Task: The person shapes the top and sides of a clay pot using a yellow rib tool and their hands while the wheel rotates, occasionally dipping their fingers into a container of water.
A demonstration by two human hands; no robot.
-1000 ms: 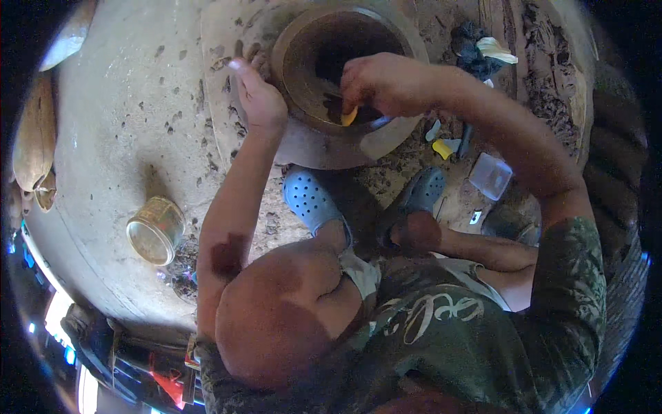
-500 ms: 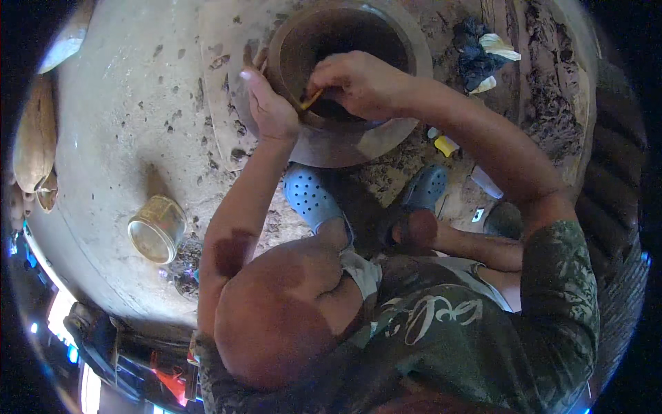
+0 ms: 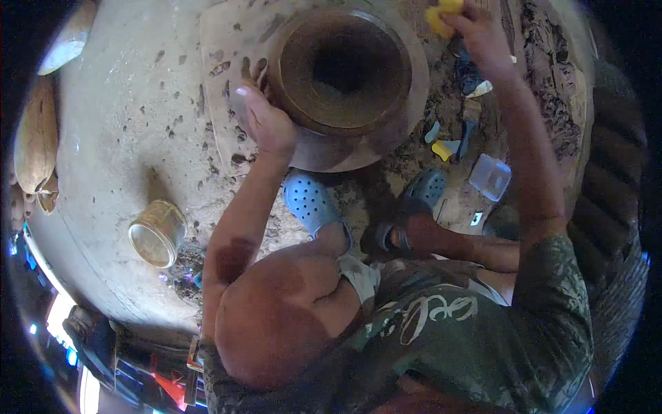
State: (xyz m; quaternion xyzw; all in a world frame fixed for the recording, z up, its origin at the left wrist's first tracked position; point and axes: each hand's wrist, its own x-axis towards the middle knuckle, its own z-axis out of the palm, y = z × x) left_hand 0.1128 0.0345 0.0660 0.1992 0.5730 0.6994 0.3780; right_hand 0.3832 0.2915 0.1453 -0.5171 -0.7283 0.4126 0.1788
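Observation:
A wide-mouthed brown clay pot (image 3: 296,103) stands upright on a round wheel head (image 3: 331,155) in front of my feet. Its rim flares out and the inside is dark. My left hand (image 3: 271,123) is at the pot's left outer wall, fingers stretched along the clay and nothing held. Away from the pot, at the upper right, my right hand (image 3: 486,41) grips a yellow flat scraper (image 3: 440,17). Motion blurs the scraper slightly, and the picture's top edge cuts off part of the fingers.
Right of the wheel lie a second yellow tool (image 3: 441,150), a brush (image 3: 469,124), a clear plastic box (image 3: 490,177) and a dark crumpled bag (image 3: 469,76). A muddy bucket (image 3: 157,233) is at the left. My blue clogs (image 3: 308,198) are close to the wheel's near edge.
My right hand has come out of the pot's mouth and moved up and right with the yellow scraper. My left hand stays against the pot wall.

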